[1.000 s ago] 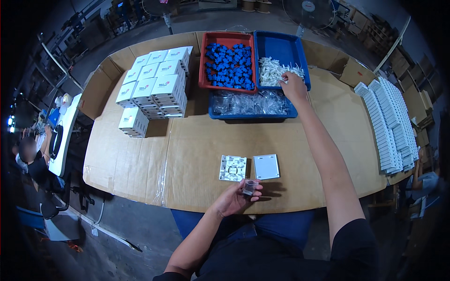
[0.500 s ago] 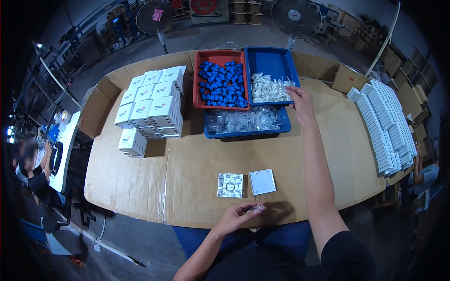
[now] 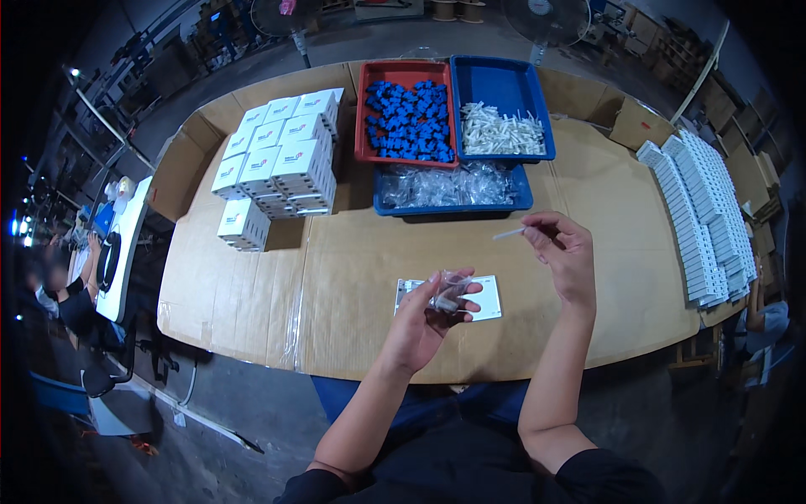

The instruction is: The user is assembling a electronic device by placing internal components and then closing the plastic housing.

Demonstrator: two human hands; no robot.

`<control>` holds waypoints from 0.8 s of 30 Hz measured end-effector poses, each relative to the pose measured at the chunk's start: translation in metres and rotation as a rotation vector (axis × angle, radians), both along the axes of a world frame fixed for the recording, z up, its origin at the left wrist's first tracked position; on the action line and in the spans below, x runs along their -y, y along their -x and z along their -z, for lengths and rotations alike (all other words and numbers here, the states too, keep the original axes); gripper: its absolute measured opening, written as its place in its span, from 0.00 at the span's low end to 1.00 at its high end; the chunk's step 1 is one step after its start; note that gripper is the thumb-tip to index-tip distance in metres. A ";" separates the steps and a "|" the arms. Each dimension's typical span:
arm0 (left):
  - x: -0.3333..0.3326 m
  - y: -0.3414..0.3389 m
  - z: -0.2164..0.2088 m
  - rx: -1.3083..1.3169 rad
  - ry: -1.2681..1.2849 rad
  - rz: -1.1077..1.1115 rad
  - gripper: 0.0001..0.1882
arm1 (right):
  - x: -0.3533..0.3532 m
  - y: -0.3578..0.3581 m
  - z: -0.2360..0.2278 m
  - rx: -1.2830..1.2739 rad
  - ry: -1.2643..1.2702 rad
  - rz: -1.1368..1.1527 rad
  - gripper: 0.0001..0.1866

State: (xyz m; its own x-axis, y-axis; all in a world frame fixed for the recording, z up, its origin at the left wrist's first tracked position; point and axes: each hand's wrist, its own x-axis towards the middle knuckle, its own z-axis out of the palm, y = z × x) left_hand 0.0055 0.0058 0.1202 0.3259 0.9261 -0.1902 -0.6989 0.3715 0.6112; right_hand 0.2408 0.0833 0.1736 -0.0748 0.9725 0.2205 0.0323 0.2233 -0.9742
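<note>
My left hand is closed around a small clear plastic bag with small pieces inside, over two white parts on the table. Those are a flat square cover and a square base, both partly hidden by the hand. Raised to the right, my right hand pinches a thin white stick that points left. Beyond it stands a blue bin holding many similar white sticks.
Left of that bin, a red bin holds blue plastic pieces. A lower blue bin contains clear bags. White boxes are stacked at left, white units at right. People work beyond both sides.
My right hand has come back from the bin of white sticks with one stick. My left hand has risen with the bag and now covers part of the white parts.
</note>
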 end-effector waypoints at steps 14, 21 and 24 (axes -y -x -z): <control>0.018 -0.008 -0.007 0.064 0.131 0.099 0.27 | 0.035 0.019 -0.026 0.395 0.037 -0.291 0.06; 0.024 -0.010 -0.005 0.040 0.179 0.087 0.24 | 0.019 0.028 -0.018 0.452 -0.038 -0.590 0.06; 0.024 -0.009 -0.002 0.026 0.149 0.075 0.23 | 0.009 0.030 -0.006 0.388 -0.069 -0.703 0.06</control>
